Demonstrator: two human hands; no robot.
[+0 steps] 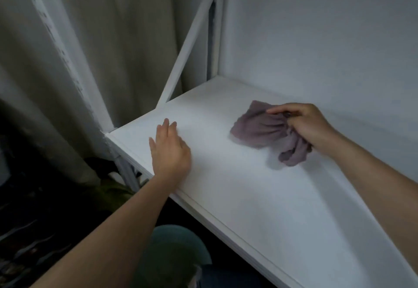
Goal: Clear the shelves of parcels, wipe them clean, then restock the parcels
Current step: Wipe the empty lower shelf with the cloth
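On a bare white shelf [260,197], the right hand [309,124] pinches a bunched purple cloth [260,129] mid-shelf, the left hand [169,152] rests flat, fingers together — wiping well likely means overlapping strokes into the corners — no parcels visible.

Both forearms are bare from the lower picture edges to the wrists, with no sleeve showing. The left hand [169,152] and right hand [305,124] are uncovered too, the fingers slightly blurred.
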